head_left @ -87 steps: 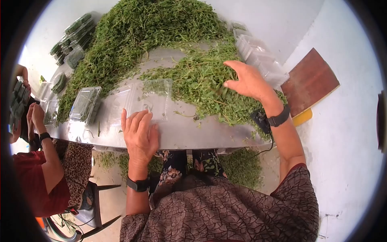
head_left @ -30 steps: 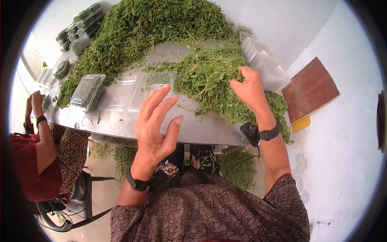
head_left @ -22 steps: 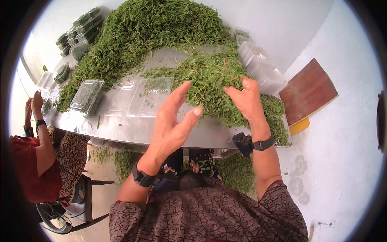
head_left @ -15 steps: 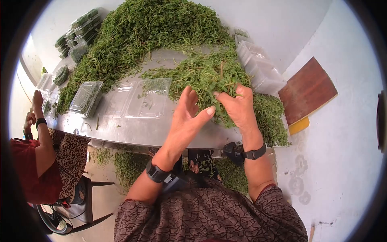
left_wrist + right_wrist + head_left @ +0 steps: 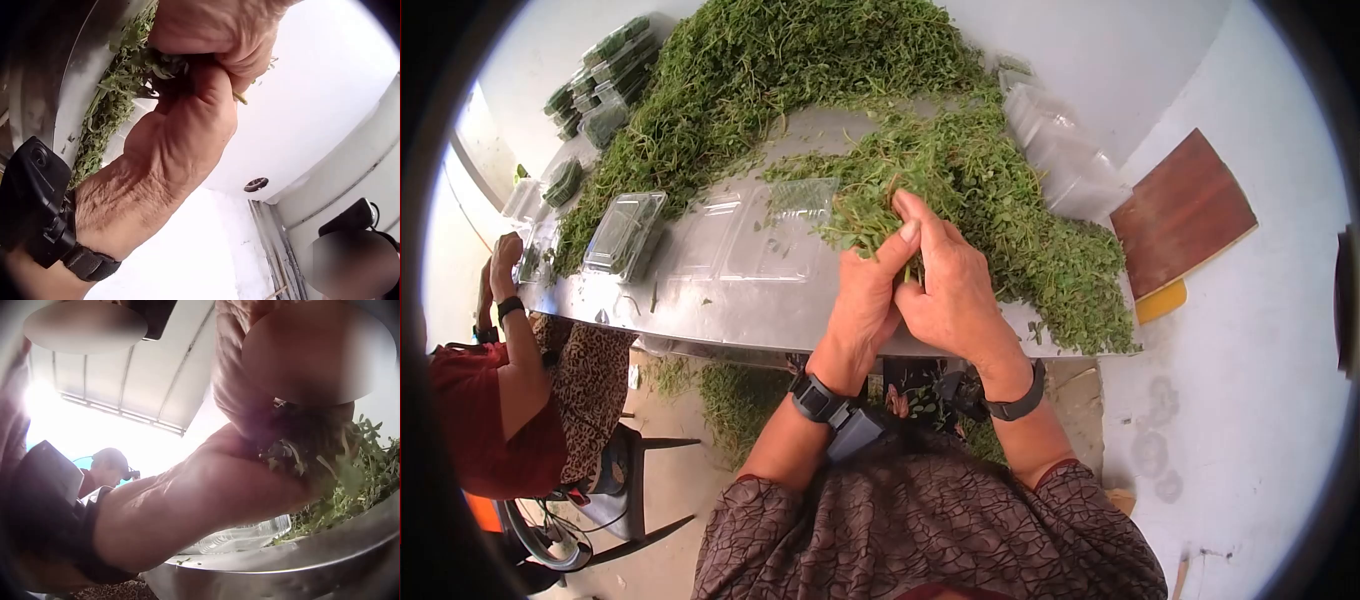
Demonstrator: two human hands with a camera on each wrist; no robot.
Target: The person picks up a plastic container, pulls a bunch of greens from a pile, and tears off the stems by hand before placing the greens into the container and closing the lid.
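Observation:
Both hands meet over the near edge of the metal table, palms facing each other, around a bunch of leafy green herbs. My left hand grips the bunch, its thumb pointing up across the stems. My right hand clasps it from the other side. Leaves stick out past the fingertips, while one cut stem pokes out below in the left wrist view. Beyond the left hand lies an open clear plastic clamshell box, flat on the table. A loose heap of the same herbs spreads right of the hands.
A large herb mound covers the back of the table. One closed clamshell sits at left, with stacked filled packs behind. Nested clear boxes stand right, beside a brown board. Another person sits at far left.
The right hand has gathered a bunch from the heap and come left toward the body. My left hand has left the open box, risen and moved right to join it on the herbs.

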